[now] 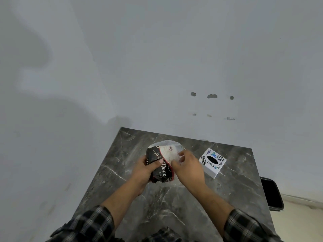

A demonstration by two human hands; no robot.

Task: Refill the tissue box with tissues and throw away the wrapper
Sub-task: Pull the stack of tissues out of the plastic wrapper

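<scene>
A pack of tissues in a black and clear plastic wrapper (pixel 162 160) is held over the middle of a dark marble table (pixel 174 206). My left hand (pixel 145 172) grips the black end of the wrapper from the left. My right hand (pixel 187 167) pinches the clear end, where white tissues show through the plastic. A white tissue box (pixel 212 162) with stickers and a dark oval opening on top sits on the table just right of my right hand, apart from it.
White walls meet in a corner behind and left of the table. A black object (pixel 271 193), perhaps a bin or chair, stands on the floor past the table's right edge.
</scene>
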